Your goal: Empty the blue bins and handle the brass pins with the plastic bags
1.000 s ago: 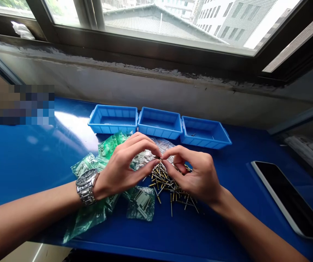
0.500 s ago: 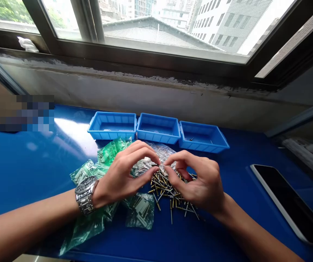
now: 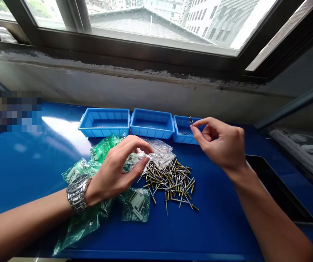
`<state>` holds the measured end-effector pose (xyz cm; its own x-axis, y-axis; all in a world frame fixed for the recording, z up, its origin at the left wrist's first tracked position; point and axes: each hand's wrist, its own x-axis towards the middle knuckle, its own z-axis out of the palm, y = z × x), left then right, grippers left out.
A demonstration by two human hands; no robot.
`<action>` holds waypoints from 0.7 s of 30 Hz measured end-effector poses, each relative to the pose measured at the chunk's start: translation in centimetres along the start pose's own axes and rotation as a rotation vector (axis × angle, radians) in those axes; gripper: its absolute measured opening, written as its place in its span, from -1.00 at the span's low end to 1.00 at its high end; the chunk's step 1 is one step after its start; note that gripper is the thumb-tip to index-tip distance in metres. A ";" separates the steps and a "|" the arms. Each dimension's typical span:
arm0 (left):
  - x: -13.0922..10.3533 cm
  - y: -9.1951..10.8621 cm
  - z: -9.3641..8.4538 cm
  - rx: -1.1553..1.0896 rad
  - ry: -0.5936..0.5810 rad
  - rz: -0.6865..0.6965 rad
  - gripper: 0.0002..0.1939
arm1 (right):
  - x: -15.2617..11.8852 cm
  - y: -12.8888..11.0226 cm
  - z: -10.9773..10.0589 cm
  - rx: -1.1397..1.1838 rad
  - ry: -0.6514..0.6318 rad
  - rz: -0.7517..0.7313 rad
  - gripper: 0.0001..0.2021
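Note:
My right hand (image 3: pixel 223 145) is over the right blue bin (image 3: pixel 179 138), thumb and forefinger pinched on a small blind rivet (image 3: pixel 190 119) that stands up above the fingertips. My left hand (image 3: pixel 121 165), wearing a steel watch (image 3: pixel 78 193), hovers with thumb and fingers apart and nothing between them. Just right of it lies a loose pile of blind rivets (image 3: pixel 171 182), with dark and brass-coloured bodies and silver pins. Clear plastic bags (image 3: pixel 160 153) lie behind the pile. Green bags (image 3: pixel 106 149) of pale parts lie under and around my left hand.
The middle bin (image 3: pixel 152 133) and the left bin (image 3: pixel 104 131) stand in a row with the right one, below the window wall. A small green bag (image 3: pixel 136 205) lies near the front. At the right, a phone-like dark slab (image 3: pixel 282 196) is partly behind my right forearm.
My hands have parted. The right one has moved up and right to the right bin with a rivet, while the left has opened and stayed near the bags. The view has shifted slightly.

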<state>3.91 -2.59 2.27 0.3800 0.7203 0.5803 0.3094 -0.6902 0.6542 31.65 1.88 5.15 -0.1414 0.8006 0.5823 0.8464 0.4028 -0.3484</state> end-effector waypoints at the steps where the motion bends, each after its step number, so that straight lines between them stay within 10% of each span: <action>1: 0.0 0.0 0.0 -0.001 -0.004 -0.002 -0.87 | 0.2 0.6 -0.2 -0.030 0.008 0.026 -0.92; 6: 0.1 0.1 0.1 0.006 -0.024 -0.011 -0.87 | 0.5 0.9 -0.7 -0.030 -0.050 0.039 -0.89; 15: 0.0 0.1 0.0 0.005 -0.056 -0.017 -0.85 | 0.3 1.7 -1.8 0.155 -0.913 0.054 -0.73; 21: 0.1 -0.1 0.1 -0.005 -0.073 -0.011 -0.83 | 0.0 2.1 -2.1 0.153 -1.071 0.078 -0.70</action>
<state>4.03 -2.48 2.24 0.4390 0.7208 0.5364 0.3095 -0.6818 0.6629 34.45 1.80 5.98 -0.5276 0.7679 -0.3634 0.8100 0.3259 -0.4876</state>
